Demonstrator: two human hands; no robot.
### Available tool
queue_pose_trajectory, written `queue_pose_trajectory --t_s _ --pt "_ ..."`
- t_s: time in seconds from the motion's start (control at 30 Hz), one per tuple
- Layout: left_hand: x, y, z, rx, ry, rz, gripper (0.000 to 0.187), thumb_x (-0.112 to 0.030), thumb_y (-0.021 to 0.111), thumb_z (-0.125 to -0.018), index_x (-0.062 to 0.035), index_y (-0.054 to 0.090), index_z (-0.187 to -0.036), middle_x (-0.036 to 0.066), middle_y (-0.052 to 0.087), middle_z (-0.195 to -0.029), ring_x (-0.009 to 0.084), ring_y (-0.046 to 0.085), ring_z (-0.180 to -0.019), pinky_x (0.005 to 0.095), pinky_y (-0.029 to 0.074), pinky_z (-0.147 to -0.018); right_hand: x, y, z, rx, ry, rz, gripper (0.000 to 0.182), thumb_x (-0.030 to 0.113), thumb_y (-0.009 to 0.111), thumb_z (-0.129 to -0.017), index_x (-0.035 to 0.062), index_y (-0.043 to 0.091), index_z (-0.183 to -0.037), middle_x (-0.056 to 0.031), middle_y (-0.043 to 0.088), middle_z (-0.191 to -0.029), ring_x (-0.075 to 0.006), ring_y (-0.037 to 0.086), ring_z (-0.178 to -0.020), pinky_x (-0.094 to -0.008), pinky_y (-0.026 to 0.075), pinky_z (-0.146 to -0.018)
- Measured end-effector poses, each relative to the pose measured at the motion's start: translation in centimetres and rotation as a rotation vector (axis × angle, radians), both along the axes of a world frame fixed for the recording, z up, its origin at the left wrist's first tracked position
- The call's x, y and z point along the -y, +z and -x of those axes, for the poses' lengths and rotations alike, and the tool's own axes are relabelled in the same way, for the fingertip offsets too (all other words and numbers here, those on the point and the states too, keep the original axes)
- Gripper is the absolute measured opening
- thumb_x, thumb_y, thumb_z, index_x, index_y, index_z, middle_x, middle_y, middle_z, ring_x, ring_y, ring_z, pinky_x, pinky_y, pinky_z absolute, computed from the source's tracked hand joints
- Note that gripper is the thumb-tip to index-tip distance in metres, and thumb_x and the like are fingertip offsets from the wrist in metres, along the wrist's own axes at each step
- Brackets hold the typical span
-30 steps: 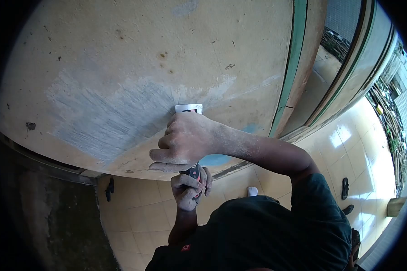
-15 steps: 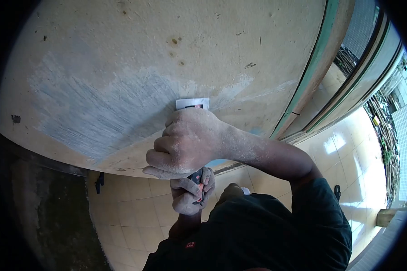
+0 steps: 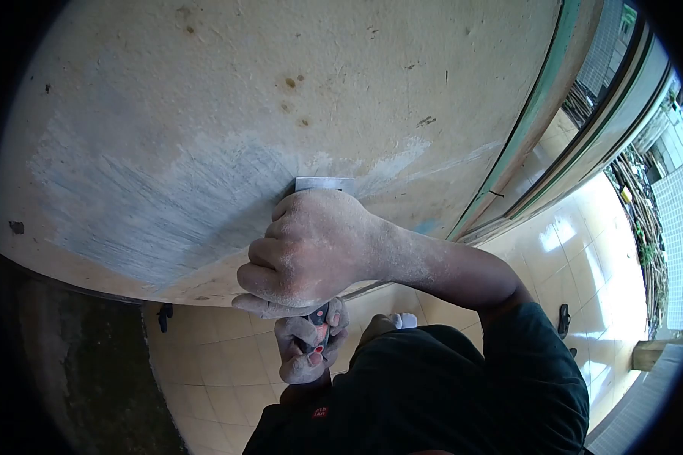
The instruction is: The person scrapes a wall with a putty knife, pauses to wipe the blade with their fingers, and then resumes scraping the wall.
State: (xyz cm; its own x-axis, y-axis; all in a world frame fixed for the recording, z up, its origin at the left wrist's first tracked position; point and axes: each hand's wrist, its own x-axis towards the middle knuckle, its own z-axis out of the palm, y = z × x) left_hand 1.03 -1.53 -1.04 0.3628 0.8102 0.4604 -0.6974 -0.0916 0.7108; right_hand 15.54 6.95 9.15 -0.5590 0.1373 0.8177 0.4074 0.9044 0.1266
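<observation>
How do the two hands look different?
The right hand is higher, near the metal blade; the left hand is lower, on the black-and-red handle. The right hand's back hides its grip; the left hand is visibly curled around the handle. Both look dusty.

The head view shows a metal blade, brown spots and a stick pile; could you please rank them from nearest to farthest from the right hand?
From the right hand:
1. Metal blade, just above it.
2. Brown spots, higher on the beige surface.
3. Stick pile, far right, beyond the tiled floor.
</observation>
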Motion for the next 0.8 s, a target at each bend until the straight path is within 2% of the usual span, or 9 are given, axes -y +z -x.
queue_pose_trajectory --t_s 0.03,0.1,0.2,0.3,0.47,0.63,0.73,0.8 --pt "0.0 -0.3 0.0 0.004 -0.002 -0.006 0.013 -0.018 0.059 -0.075 -0.0090 0.052 -0.080 0.017 0.047 -0.088 0.0216 0.042 -0.072 0.0246 0.031 -0.048 0.1 -0.2 0.2 0.004 -0.002 -0.006 0.047 0.037 0.061 -0.084 0.0117 0.039 -0.052 0.0031 0.039 -0.043 -0.0108 0.045 -0.036 -0.0280 0.037 -0.038" --pt "-0.2 -0.7 -0.2 0.010 -0.024 0.067 0.023 -0.025 0.060 -0.081 -0.0110 0.043 -0.073 0.017 0.043 -0.090 0.0182 0.035 -0.060 0.0195 0.029 -0.039 0.3 -0.7 0.5 -0.008 -0.042 0.019 0.047 0.036 0.061 -0.085 0.0118 0.039 -0.051 0.0029 0.039 -0.043 -0.0110 0.045 -0.037 -0.0285 0.038 -0.039" --pt "-0.5 -1.3 -0.8 0.084 0.001 0.079 0.026 -0.027 0.058 -0.083 -0.0110 0.042 -0.071 0.016 0.042 -0.087 0.0183 0.034 -0.060 0.0199 0.028 -0.039 0.1 -0.4 0.3 0.045 -0.046 0.053 0.047 0.037 0.060 -0.085 0.0118 0.039 -0.051 0.0028 0.039 -0.043 -0.0116 0.046 -0.037 -0.0289 0.039 -0.040" --pt "-1.4 -1.0 0.4 0.046 -0.052 0.059 0.029 -0.031 0.056 -0.085 -0.0110 0.042 -0.068 0.015 0.041 -0.083 0.0187 0.034 -0.061 0.0199 0.026 -0.037 0.2 0.5 0.2 0.113 -0.093 0.057 0.048 0.038 0.059 -0.086 0.0120 0.039 -0.051 0.0030 0.038 -0.042 -0.0119 0.046 -0.037 -0.0289 0.039 -0.040" --pt "0.7 -1.7 0.5 0.007 -0.018 0.123 0.025 -0.026 0.055 -0.085 -0.0106 0.044 -0.068 0.014 0.039 -0.082 0.0197 0.035 -0.062 0.0208 0.025 -0.037 0.5 -2.2 1.1 -0.002 -0.027 0.043 0.049 0.040 0.059 -0.085 0.0120 0.039 -0.050 0.0028 0.038 -0.042 -0.0129 0.046 -0.036 -0.0293 0.039 -0.040" --pt "0.0 -0.5 -1.0 0.097 -0.020 0.139 0.020 -0.022 0.058 -0.083 -0.0087 0.046 -0.073 0.017 0.044 -0.082 0.0190 0.038 -0.060 0.0211 0.026 -0.040 0.1 0.0 -0.2 0.087 -0.062 0.034 0.050 0.041 0.060 -0.085 0.0121 0.039 -0.050 0.0021 0.037 -0.041 -0.0133 0.046 -0.036 -0.0291 0.038 -0.038" --pt "0.1 -0.8 -1.7 0.055 -0.040 0.184 0.028 -0.025 0.061 -0.084 -0.0107 0.042 -0.068 0.013 0.039 -0.085 0.0195 0.036 -0.067 0.0194 0.029 -0.039 0.6 -0.2 -0.4 0.058 -0.065 0.033 0.050 0.041 0.059 -0.085 0.0121 0.038 -0.050 0.0023 0.036 -0.041 -0.0131 0.044 -0.036 -0.0287 0.036 -0.037" --pt "1.0 -1.2 -1.3 0.059 -0.014 0.151 0.022 -0.023 0.061 -0.083 -0.0104 0.045 -0.073 0.015 0.042 -0.086 0.0195 0.039 -0.067 0.0203 0.029 -0.040 0.7 -1.0 -0.1 -0.072 0.004 0.007 0.050 0.042 0.059 -0.085 0.0119 0.039 -0.050 0.0029 0.035 -0.041 -0.0134 0.043 -0.035 -0.0287 0.035 -0.037"
